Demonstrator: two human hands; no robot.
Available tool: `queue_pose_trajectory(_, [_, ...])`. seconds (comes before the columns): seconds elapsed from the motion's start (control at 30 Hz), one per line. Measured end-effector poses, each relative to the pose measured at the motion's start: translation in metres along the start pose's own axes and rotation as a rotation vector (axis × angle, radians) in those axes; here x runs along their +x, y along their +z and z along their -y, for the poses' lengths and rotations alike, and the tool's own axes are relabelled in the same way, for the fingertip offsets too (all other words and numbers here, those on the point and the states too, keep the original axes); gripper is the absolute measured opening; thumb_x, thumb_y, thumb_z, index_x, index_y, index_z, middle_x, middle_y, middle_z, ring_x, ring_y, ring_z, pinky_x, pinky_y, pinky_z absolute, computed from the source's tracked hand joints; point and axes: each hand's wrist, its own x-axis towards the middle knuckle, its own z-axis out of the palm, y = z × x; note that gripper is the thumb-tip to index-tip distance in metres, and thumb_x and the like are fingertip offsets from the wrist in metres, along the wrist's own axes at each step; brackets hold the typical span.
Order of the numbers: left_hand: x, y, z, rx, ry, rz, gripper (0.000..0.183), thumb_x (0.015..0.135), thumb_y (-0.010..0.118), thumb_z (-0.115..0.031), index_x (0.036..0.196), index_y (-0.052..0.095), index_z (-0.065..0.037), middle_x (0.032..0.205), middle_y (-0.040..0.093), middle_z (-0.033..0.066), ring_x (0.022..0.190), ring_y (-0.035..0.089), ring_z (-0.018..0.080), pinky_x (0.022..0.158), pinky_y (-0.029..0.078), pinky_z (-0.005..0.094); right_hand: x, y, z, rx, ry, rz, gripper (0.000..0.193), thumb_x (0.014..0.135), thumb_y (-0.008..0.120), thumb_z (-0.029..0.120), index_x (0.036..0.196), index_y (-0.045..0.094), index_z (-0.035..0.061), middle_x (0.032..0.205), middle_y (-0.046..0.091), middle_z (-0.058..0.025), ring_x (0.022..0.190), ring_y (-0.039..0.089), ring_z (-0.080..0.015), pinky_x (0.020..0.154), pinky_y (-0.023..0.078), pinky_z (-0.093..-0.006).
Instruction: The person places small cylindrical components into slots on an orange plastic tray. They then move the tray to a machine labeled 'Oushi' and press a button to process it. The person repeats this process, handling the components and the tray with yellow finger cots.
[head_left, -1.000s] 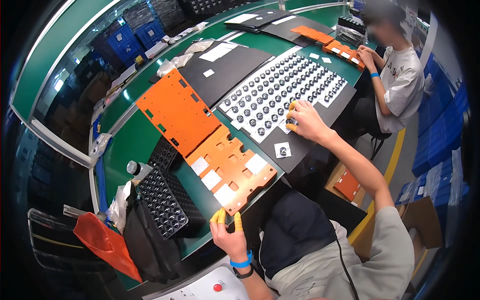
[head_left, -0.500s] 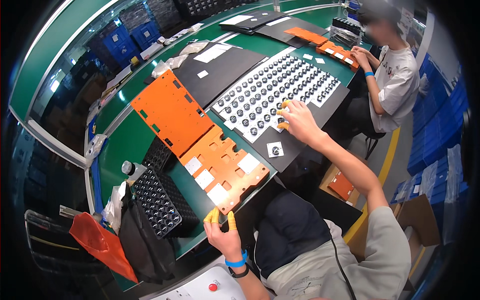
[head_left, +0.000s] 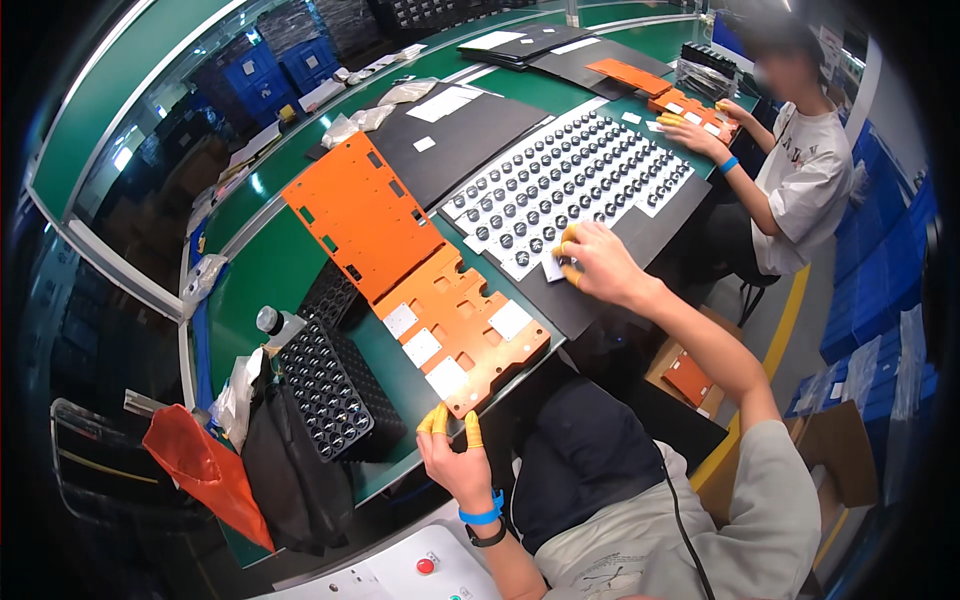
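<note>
My left hand [head_left: 456,462], with yellow finger cots, is at the near corner of an orange fixture tray [head_left: 432,282]. Its thumb and fingers are apart; whether they touch the corner I cannot tell. Several white square plates [head_left: 422,346] lie in the tray's recesses, and its flat orange lid [head_left: 362,215] is folded back. My right hand [head_left: 604,264], also in yellow cots, pinches a white square plate [head_left: 552,268] at the near edge of a sheet of parts [head_left: 500,250]. Fingers hide most of that plate. The sheet carries rows of white plates with round black parts.
Left of the fixture stands a black tray [head_left: 325,390] of round cells, beside a clear bottle [head_left: 279,325] and a red bag [head_left: 205,465]. Black boards [head_left: 450,150] lie behind. At the far right a co-worker [head_left: 800,170] handles another orange fixture [head_left: 695,112].
My right hand has moved down from the rows of parts and closed on the loose square plate near the edge. My left hand stays by the fixture corner. The co-worker's hands have spread apart.
</note>
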Motion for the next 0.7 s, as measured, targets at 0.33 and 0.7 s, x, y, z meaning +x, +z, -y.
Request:
queue_pose_trajectory(0.33, [-0.002,0.001,-0.001,0.008,0.006,-0.016,0.041,0.082,0.081,-0.018,0.116,0.068,0.001,0.105,0.062,0.0116,0.084,0.055,0.0286,0.071,0.044,0.0362,0.012,0.001,-0.023,0.054,-0.016,0.152,0.023,0.076,0.072,0.002,0.097,0.072,0.0096,0.111,0.057,-0.0128,0.112,0.049,-0.0334,0.101,0.04,-0.0426])
queue_pose_trajectory(0.7, [-0.005,0.002,0.004,0.01,0.049,-0.017,0.047,0.081,0.082,-0.022,0.118,0.067,0.002,0.108,0.062,0.0127,0.088,0.054,0.0298,0.072,0.044,0.0371,0.023,0.0,-0.024,0.065,0.02,0.115,0.029,0.072,0.078,0.012,0.099,0.068,0.0074,0.111,0.057,-0.0134,0.112,0.05,-0.0331,0.1,0.041,-0.0432])
